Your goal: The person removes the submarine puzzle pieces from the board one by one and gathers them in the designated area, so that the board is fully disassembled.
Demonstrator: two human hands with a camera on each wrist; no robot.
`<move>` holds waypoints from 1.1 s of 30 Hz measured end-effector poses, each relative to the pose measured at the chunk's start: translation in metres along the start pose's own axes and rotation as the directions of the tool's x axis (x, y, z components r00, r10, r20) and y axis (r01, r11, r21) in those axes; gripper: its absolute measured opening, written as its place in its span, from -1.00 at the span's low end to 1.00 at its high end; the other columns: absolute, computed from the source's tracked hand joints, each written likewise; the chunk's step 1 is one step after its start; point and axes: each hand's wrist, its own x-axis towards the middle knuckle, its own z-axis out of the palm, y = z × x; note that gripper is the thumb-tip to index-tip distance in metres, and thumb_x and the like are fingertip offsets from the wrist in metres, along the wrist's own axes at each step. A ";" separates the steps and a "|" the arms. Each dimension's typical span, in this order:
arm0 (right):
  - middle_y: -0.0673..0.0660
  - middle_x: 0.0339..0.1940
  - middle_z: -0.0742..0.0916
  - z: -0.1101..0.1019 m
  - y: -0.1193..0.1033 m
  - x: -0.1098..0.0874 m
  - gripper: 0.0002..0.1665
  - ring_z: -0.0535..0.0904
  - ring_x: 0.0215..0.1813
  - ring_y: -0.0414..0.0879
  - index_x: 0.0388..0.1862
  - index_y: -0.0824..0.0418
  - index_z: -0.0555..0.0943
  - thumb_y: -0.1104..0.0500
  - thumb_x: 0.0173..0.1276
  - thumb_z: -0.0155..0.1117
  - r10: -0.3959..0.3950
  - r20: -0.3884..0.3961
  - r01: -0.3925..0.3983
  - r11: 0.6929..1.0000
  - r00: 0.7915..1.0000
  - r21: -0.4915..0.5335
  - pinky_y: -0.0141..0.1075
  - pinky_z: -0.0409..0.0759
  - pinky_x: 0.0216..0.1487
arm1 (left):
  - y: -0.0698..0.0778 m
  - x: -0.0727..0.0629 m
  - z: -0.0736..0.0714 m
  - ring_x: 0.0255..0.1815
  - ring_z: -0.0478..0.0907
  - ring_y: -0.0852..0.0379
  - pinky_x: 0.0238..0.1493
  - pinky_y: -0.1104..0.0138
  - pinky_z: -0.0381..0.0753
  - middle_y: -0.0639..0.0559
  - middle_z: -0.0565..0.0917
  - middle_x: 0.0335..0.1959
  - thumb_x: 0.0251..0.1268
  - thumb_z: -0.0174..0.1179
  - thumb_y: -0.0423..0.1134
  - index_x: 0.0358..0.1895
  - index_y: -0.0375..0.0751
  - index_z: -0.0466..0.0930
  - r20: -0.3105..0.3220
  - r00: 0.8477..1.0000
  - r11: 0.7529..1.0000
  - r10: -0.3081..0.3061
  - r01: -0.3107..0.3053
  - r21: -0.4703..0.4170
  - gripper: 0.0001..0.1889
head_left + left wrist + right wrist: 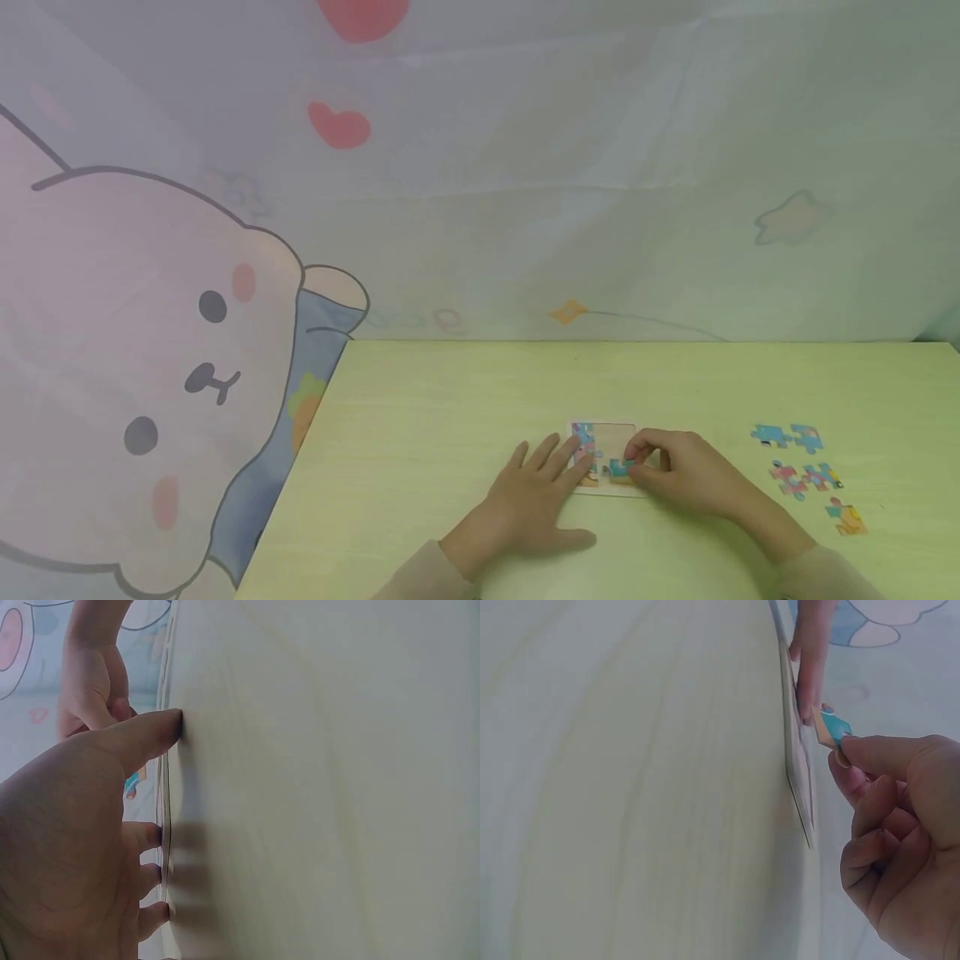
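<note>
The person's right hand [686,471] is pinching a small teal-and-tan jigsaw piece [619,469] between thumb and forefinger, the other fingers curling in toward the palm. In the right wrist view the piece is sitting tilted just above a pale, shallow, rectangular puzzle tray [617,440], which is lying on the near part of a flat yellow-green table [420,417]. To the left, the left hand [528,500] is resting with its fingers spread and its thumb pointing right, a fingertip lying over a multicoloured column of pieces [584,437] along the tray's left side. Well to the right, loose multicoloured jigsaw pieces [787,481] are lying on the table. At the far side, a pale cloth [525,167] with printed red hearts is hanging behind the table
</note>
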 end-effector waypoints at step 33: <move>-0.21 -0.31 0.73 -0.094 0.087 -0.127 -0.90 0.37 -0.61 -0.23 -0.13 0.02 0.74 0.21 0.45 0.41 0.141 -0.122 -0.153 0.984 0.982 -0.096 -0.35 0.42 -0.55 | 0.000 0.003 0.005 0.71 -0.17 -0.11 0.54 -0.22 0.08 -0.01 -0.19 0.74 0.41 -0.20 0.56 0.73 0.11 -0.17 0.004 1.000 1.000 -0.006 0.006 0.002 -0.01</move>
